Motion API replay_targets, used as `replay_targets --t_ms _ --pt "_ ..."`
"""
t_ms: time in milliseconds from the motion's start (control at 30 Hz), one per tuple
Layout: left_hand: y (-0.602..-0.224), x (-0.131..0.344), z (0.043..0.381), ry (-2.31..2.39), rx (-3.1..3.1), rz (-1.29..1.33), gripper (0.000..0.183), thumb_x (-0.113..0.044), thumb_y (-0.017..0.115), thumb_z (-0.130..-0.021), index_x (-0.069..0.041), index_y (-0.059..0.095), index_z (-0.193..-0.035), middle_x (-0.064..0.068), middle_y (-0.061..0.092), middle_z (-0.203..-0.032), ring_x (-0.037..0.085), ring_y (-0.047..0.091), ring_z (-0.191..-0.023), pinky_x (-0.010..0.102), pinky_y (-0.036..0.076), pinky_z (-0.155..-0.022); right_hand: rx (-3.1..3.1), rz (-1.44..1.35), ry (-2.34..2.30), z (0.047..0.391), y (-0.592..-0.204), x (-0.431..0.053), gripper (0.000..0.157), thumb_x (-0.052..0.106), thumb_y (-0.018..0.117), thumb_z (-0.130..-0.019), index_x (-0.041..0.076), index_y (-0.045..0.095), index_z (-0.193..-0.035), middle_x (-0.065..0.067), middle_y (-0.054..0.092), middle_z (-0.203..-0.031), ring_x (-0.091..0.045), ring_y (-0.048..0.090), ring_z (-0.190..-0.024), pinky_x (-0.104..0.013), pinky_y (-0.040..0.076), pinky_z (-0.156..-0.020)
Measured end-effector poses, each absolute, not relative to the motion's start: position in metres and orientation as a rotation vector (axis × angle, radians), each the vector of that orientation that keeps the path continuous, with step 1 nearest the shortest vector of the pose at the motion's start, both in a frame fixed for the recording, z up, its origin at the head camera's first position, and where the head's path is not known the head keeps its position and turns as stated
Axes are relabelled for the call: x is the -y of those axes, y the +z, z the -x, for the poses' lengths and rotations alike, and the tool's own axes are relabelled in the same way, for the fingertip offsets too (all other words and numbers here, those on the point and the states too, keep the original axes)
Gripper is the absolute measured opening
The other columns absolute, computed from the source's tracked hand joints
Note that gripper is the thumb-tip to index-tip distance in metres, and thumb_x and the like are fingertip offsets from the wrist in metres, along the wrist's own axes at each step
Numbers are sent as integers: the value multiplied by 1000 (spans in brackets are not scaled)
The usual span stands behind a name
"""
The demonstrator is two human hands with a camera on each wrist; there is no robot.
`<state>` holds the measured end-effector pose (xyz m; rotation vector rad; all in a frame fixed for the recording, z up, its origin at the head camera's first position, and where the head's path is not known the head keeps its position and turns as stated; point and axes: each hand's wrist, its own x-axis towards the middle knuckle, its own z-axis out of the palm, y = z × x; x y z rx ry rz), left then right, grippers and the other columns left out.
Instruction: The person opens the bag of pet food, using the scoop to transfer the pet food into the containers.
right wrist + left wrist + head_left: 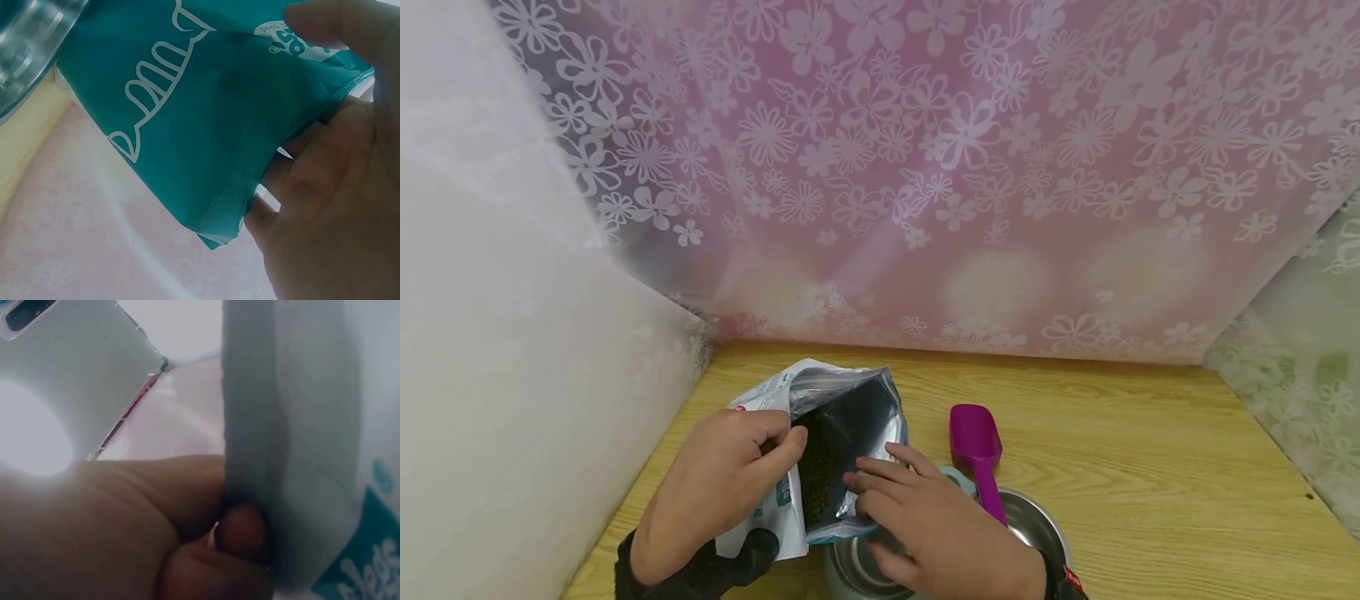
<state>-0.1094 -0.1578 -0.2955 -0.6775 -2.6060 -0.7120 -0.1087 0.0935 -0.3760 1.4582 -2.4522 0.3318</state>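
A foil-lined bag (880, 408), white and teal outside, stands open at the top with dark, fine-grained contents low inside. My left hand (722, 475) pinches the bag's left edge between thumb and fingers. On the opposite edge, my right hand (940, 517) grips the rim, its fingers spread over the inner foil. The right wrist view shows the thumb of that hand (337, 200) on the teal outer side (169, 125). Below the bag is a steel bowl (857, 567) with a pale outer wall, partly hidden by the right hand.
A purple scoop (973, 433) lies to the right of the bag, its handle reaching over a second steel bowl (1045, 525). All of it is on a wood-grain table (1150, 467). Pink flowered sheeting (925, 167) hangs behind, and a white sheet (512, 333) closes the left side.
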Motion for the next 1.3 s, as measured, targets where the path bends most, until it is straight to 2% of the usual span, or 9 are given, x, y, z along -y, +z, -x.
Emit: replay_targets --t_ms 300,400,467,633,800,1067,1300 --pt "-296 157 110 -710 2619 681 47 -29 57 -97 -28 34 -55 -17 24 -49 3 25 -40 21 25 -42 2463 -1428 331 107 -376 -93 50 36 57 -94 17 48 -139 8 44 -143 -15 34 -137 -42 16 -112" --pt "-296 156 110 -703 2619 684 47 -30 56 -97 -28 35 -55 -16 25 -49 3 26 -40 22 25 -42 2489 -1407 326 108 -377 -93 59 37 59 -92 17 42 -145 9 47 -139 -14 41 -130 -40 19 -110" --pt "-296 156 110 -700 2622 682 47 -30 56 -97 -29 35 -56 -16 25 -49 4 26 -40 22 25 -42 2514 -1392 316 109 -378 -94 61 36 62 -89 16 43 -144 9 53 -130 -12 49 -120 -38 22 -108" --pt "-298 155 111 -698 2637 685 45 -29 58 -97 -30 36 -57 -16 25 -51 4 26 -41 23 24 -42 2552 -1379 317 114 -379 -98 40 31 67 -85 16 60 -122 11 61 -105 -9 56 -99 -34 27 -103" --pt "-299 155 110 -698 2666 691 44 -29 59 -96 -31 37 -58 -16 25 -51 4 27 -42 23 25 -42 2535 -1397 292 116 -380 -98 26 33 66 -84 19 62 -106 12 60 -96 -9 54 -94 -33 28 -102" --pt "-297 155 110 -700 2688 687 44 -32 57 -97 -31 37 -58 -16 27 -51 5 28 -42 23 26 -44 2526 -1411 294 116 -378 -97 22 32 66 -84 19 63 -103 12 61 -95 -10 53 -94 -33 28 -102" --pt "-296 154 109 -707 2699 682 44 -34 56 -97 -30 38 -57 -16 28 -50 4 29 -41 23 27 -44 2503 -1428 296 117 -379 -98 24 34 63 -88 19 64 -106 12 61 -99 -11 53 -97 -33 29 -102"
